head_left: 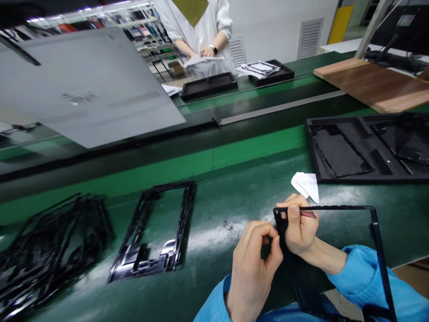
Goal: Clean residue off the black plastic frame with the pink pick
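Note:
A thin black rectangular plastic frame (pixel 380 250) is held tilted in front of me, its lower end near my lap. My right hand (pixel 301 230) is closed around its upper left corner, thumb pressed on the top bar. A small slim pinkish piece with a pointed end (pixel 308 214) sticks out beside that thumb; its kind is unclear. My left hand (pixel 254 264) is closed in a pinch at the left side bar, just below the corner. Whether something tiny is also between those fingertips is hidden.
Another black frame (pixel 182 223) lies on the green bench, left of my hands, beside a frame pile (pixel 67 241). Black shavings (pixel 229 226) and crumpled white paper (pixel 304 184) lie nearby. A black tray (pixel 355 176) holds frames at right. A person (pixel 214 27) stands across the bench.

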The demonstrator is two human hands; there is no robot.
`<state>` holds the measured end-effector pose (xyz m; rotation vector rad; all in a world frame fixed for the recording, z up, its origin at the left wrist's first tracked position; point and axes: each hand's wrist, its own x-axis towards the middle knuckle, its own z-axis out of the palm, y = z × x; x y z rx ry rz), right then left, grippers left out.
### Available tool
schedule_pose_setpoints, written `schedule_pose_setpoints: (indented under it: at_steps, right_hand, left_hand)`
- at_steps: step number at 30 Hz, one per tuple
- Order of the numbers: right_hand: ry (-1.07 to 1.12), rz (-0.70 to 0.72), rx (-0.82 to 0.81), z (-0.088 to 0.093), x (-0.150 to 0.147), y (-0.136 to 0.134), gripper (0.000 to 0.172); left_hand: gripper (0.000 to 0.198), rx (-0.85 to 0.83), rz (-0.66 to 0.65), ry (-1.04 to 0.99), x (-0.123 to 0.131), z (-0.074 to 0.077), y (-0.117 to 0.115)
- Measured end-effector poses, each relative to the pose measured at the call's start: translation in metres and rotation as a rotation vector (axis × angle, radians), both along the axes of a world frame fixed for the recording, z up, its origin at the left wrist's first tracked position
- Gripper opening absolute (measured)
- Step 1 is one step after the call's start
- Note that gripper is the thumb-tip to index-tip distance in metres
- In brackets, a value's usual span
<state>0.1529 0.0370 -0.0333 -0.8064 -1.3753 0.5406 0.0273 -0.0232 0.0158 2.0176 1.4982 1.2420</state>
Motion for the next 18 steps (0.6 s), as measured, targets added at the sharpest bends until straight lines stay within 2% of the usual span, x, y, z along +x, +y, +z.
schedule_pose_setpoints:
  at_steps: [7,10,14,16,18]
  right_hand:
    - [0.007,0.009,0.006,0.001,0.0,0.0,0.027]
    - [0.025,0.002,-0.004,0.002,0.001,0.0,0.029]
    - [0.056,-0.019,-0.016,0.004,0.001,0.0,0.029]
    - [0.071,-0.021,-0.014,0.005,0.001,0.0,0.03]
    - [0.087,-0.016,-0.019,0.006,0.002,-0.001,0.03]
  left_hand:
    - [0.01,0.081,0.069,-0.063,-0.005,-0.002,0.009]
    - [0.004,-0.086,0.078,-0.178,-0.004,-0.006,0.012]
    - [0.03,-0.44,-0.123,-0.412,0.004,-0.013,0.016]
    - [0.037,-0.473,-0.157,-0.456,0.009,-0.016,0.017]
    - [0.039,-0.454,-0.135,-0.458,0.013,-0.017,0.017]
